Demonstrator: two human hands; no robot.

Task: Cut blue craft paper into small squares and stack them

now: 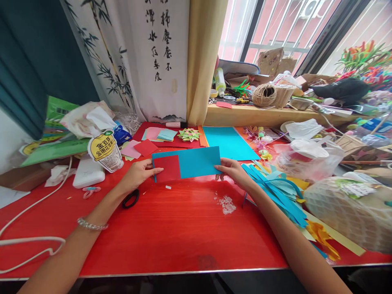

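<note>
A long blue sheet of paper (200, 161) is stretched between my two hands above the red table (171, 232). My left hand (141, 173) pinches its left end, with the thumb pressing a red paper square (167, 168) flat against it. At the right edge, my right hand (231, 167) grips the blue sheet between thumb and fingers. Behind the held paper lie a larger blue sheet (228, 142), a red square (146, 148) and a folded green-and-pink paper flower (189, 134). Black scissor handles (130, 199) show below my left wrist.
White scraps (227, 205) lie on the table near the middle. Blue paper strips (275, 192) pile up beside my right forearm, with a netted bag (349, 212) further right. A white power bank (88, 171) and cable (36, 204) are at left. Twine (263, 96) sits on the sill.
</note>
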